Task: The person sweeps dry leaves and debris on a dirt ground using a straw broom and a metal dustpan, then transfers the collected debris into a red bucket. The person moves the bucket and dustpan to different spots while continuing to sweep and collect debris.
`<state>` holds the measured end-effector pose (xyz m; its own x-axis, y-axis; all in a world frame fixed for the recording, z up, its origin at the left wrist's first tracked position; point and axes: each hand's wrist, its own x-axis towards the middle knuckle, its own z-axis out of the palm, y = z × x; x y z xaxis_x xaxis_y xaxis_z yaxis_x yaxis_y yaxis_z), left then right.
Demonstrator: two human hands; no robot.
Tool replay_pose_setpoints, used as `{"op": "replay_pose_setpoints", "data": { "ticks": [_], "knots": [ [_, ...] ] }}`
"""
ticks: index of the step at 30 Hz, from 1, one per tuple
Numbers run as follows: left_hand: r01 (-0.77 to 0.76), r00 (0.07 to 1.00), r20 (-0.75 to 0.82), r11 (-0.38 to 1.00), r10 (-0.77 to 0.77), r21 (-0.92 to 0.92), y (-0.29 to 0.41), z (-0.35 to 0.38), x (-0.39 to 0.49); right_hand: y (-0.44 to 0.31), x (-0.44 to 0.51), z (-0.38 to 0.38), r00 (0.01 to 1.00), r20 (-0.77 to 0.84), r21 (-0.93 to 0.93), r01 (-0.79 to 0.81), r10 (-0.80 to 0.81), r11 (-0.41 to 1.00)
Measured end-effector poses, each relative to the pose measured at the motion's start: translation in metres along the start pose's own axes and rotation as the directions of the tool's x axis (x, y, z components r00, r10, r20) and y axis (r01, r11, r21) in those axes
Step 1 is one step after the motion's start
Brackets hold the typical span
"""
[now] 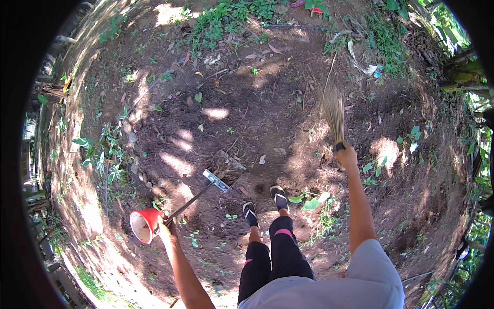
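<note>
At the lower left, my left hand is closed on the long handle of a dustpan, whose pan lies on the soil and holds dry leaves and debris. A red plastic container with a pale inside hangs tilted at the same hand; how it is held is partly hidden. My right hand grips the dark-bound end of a stick broom. The broom's bristles fan out away from me over the ground, slightly blurred; whether their tips touch the soil I cannot tell.
Bare soil with scattered leaves surrounds my feet in flip-flops. Left of the dustpan runs a row of stones beside leafy plants. Green weeds grow at the far side. A pale scrap of litter lies at the upper right.
</note>
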<state>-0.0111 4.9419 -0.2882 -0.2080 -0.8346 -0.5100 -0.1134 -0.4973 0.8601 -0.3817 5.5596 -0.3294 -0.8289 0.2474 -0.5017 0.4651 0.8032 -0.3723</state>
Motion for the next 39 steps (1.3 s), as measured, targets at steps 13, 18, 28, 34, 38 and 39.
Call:
{"op": "replay_pose_setpoints", "data": {
  "ticks": [13, 18, 28, 34, 38, 39],
  "knots": [
    [0.033, 0.999, -0.030, 0.999, -0.032, 0.030, 0.007, 0.024, -0.017, -0.036, -0.074, 0.027, 0.896, 0.410, -0.327, 0.321, -0.172, 0.889],
    [-0.003, 0.998, -0.056, 0.994, 0.009, 0.106, 0.026, 0.045, -0.031, -0.044, -0.110, 0.052, 0.959, 0.228, -0.208, 0.216, -0.167, 0.954],
    [-0.036, 0.994, 0.107, 0.978, 0.014, 0.204, 0.029, 0.060, -0.026, -0.083, -0.249, 0.200, 0.792, 0.590, -0.248, 0.367, -0.161, 0.897],
    [-0.056, 0.991, 0.131, 0.971, 0.025, 0.231, 0.045, 0.042, -0.029, -0.074, -0.266, 0.088, 0.842, 0.464, -0.140, 0.377, -0.275, 0.916],
    [-0.036, 0.996, 0.088, 0.983, 0.021, 0.178, 0.047, 0.023, -0.048, -0.100, -0.213, 0.114, 0.905, 0.312, -0.140, 0.345, -0.290, 0.928],
    [-0.035, 0.996, 0.087, 0.988, 0.022, 0.151, 0.044, 0.022, -0.053, -0.112, -0.196, 0.138, 0.928, 0.325, -0.033, 0.203, -0.182, 0.979]
  ]
}}
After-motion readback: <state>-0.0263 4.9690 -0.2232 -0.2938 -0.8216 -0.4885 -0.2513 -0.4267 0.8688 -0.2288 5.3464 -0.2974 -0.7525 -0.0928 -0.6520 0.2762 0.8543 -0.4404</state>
